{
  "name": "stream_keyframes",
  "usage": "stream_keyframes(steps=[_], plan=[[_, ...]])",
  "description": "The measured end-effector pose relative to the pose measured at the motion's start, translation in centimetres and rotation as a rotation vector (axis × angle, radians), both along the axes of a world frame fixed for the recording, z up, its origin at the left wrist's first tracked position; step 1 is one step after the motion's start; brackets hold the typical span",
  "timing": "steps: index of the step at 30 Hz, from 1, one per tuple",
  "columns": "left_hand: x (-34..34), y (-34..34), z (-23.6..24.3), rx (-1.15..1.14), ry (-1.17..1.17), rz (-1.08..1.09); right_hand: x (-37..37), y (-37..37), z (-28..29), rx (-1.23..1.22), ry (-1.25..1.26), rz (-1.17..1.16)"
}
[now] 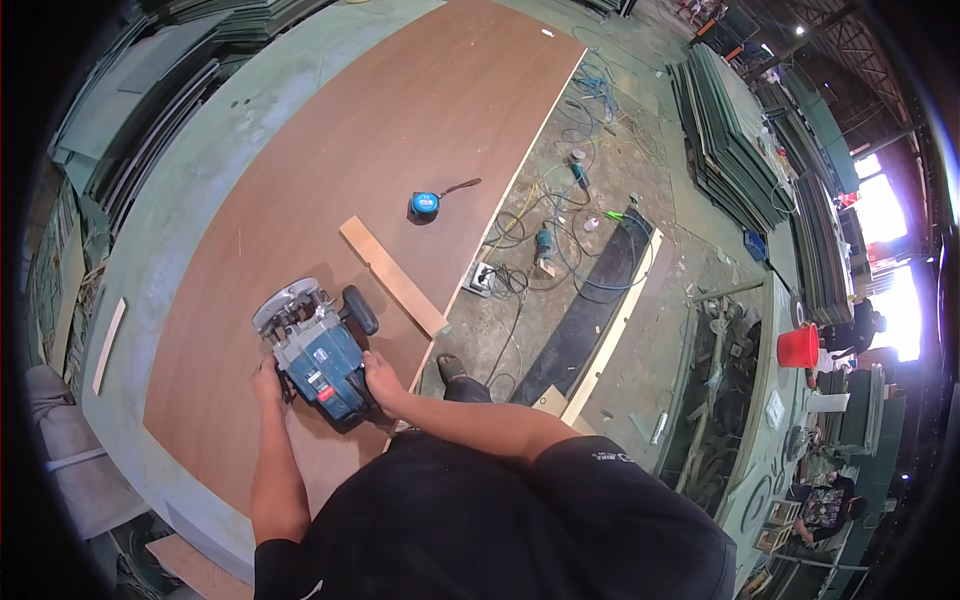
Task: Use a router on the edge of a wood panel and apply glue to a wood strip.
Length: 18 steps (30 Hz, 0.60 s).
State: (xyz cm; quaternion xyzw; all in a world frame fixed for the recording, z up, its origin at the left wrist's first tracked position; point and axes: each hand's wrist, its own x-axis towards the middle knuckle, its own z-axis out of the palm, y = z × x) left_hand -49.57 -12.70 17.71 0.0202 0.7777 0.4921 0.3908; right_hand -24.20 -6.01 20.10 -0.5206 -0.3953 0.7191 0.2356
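Note:
A blue plunge router (325, 358) lies tipped over on a large brown wooden panel (400, 110), its round base facing away from me. My left hand (268, 384) is closed at the router's left side, where a black handle is partly covered by the fingers. On the right of the motor housing, my right hand (382, 382) is wrapped round the body. The router's other black handle (359, 310) sticks out free. Just beyond it lies a narrow wooden strip (392, 274), slanting to the panel's right edge. Farther off rests a blue tape measure (424, 205) with a dark strap.
Power tools (544, 250), tangled cables (512, 280) and a power socket box (481, 279) lie on the floor right of the panel. A long dark board (590, 300) is there too. Green sheets (725, 130) are stacked beyond. A red bucket (798, 346) and another person (828, 508) are far right.

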Motion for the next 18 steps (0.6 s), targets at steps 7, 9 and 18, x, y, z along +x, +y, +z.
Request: stream_keyframes(steps=[7, 9, 18], plan=[[0.9, 0.8, 2.4, -0.057, 0.033, 0.043, -0.1, 0.3, 0.1, -0.352, 0.103, -0.079], [0.9, 0.8, 2.3, -0.041, 0.008, 0.050, 0.0, -0.3, -0.1, -0.073, 0.007, -0.060], [1.2, 0.7, 3.4, -0.029, 0.041, 0.041, 0.5, 0.6, 0.3, -0.419, 0.161, -0.071]])
